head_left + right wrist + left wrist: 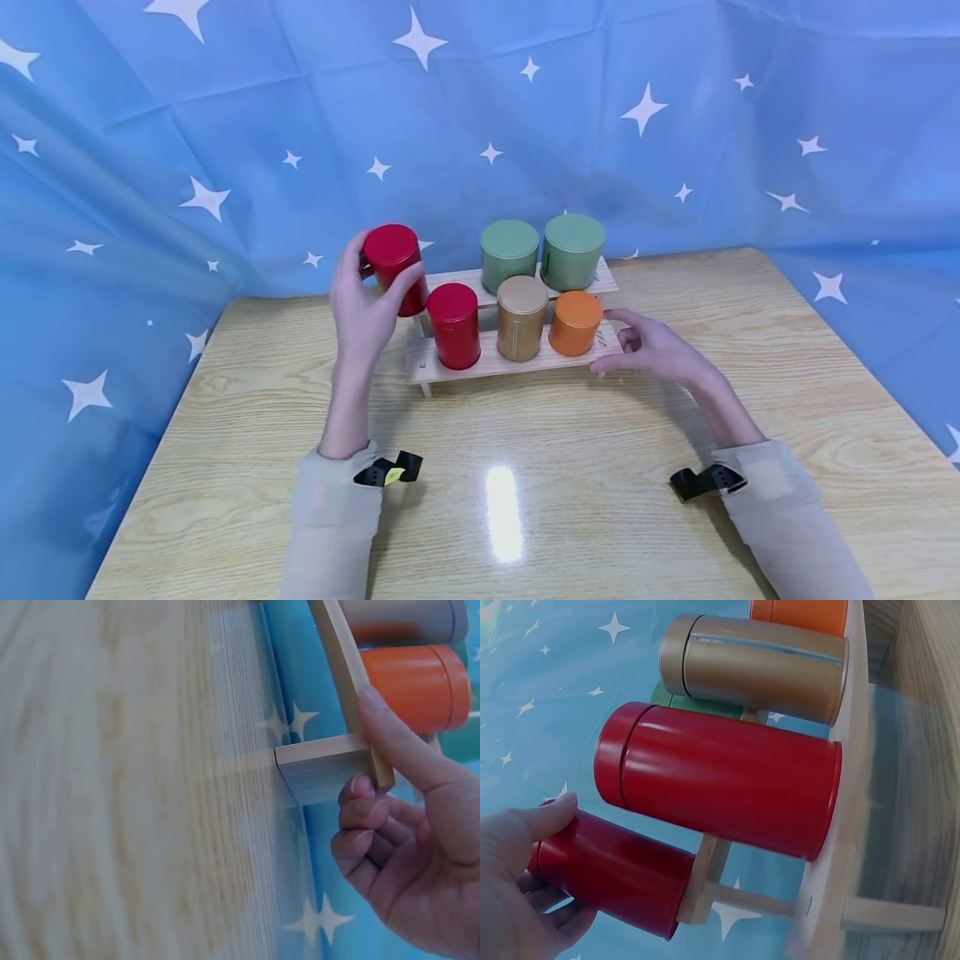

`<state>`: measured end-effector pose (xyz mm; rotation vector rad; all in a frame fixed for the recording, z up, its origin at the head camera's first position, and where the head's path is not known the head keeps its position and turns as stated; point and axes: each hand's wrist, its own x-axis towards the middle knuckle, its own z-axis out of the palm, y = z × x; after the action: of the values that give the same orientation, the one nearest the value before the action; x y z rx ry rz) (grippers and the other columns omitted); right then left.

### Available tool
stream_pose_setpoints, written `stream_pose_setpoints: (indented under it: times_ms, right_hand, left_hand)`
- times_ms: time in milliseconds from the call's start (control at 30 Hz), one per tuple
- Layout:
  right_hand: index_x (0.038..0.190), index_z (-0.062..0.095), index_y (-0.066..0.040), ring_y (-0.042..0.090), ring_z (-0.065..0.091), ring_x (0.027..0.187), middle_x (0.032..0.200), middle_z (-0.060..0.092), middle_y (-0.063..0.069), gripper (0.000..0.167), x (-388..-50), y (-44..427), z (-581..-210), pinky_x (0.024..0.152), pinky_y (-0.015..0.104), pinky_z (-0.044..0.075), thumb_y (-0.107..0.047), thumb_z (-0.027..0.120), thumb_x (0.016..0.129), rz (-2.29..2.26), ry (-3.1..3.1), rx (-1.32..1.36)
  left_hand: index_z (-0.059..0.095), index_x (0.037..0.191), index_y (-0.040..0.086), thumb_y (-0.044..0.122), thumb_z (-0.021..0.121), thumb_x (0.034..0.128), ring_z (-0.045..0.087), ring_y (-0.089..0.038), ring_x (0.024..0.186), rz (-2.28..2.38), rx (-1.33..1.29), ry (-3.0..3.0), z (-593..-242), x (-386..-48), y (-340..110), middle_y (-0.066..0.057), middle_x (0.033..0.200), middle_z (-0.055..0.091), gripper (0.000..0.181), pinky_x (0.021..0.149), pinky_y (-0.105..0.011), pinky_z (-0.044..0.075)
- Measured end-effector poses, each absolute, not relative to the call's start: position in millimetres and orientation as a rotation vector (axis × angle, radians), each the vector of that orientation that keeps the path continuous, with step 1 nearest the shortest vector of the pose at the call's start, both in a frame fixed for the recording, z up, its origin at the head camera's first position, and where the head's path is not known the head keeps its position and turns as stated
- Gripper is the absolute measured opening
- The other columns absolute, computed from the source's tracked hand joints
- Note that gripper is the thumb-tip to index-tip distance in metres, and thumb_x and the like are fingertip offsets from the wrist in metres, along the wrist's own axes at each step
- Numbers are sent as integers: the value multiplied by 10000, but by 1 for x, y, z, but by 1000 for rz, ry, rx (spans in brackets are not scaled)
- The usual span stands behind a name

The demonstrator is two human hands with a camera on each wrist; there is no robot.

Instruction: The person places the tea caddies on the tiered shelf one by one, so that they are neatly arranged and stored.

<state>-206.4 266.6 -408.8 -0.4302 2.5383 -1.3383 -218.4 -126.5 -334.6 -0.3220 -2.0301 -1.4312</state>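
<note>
In the head view my left hand grips a red canister, thumb on one side and fingers round the other. This canister is at the left end of the upper step of a wooden two-step rack; whether its base rests on the board I cannot tell. A second red canister stands on the lower step, beside a gold canister and a short orange canister. At the rack's right end my right hand pinches the lower board, thumb on top and fingertips curled beneath, close to the orange canister.
Two green canisters stand on the upper step. Behind the rack hangs a blue cloth with white stars, which also runs along both sides. The rack stands on a light wooden table, near its back edge.
</note>
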Motion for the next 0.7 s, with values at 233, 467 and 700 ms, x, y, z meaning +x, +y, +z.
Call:
stream_pose_setpoints:
  times_ms: [233, 467, 700]
  right_hand:
    - [1518, 348, -30, 114, 330, 587, 682, 340, 10, 884, -206, 267, -409, 560, 277, 310, -258, 854, 829, -1322, 2543, -435]
    - [1511, 356, -27, 112, 319, 584, 678, 327, 7, 876, -207, 267, -409, 563, 283, 307, -261, 853, 829, -1316, 2555, -450]
    - [1501, 373, -24, 101, 328, 585, 674, 340, 1, 868, -208, 267, -411, 566, 277, 318, -259, 860, 821, -1323, 2562, -451]
  left_hand:
    - [512, 1422, 58, 211, 830, 842, 576, -222, 1140, -1504, -317, -2123, -331, -229, -118, -88, 1305, 594, 679, 932, -413, 516]
    - [508, 1416, 80, 221, 818, 852, 567, -234, 1165, -1585, -344, -2189, -326, -238, -107, -78, 1302, 593, 658, 946, -414, 518]
    - [489, 1429, 72, 211, 796, 877, 565, -234, 1166, -1606, -406, -2236, -323, -240, -96, -87, 1302, 589, 647, 948, -413, 519]
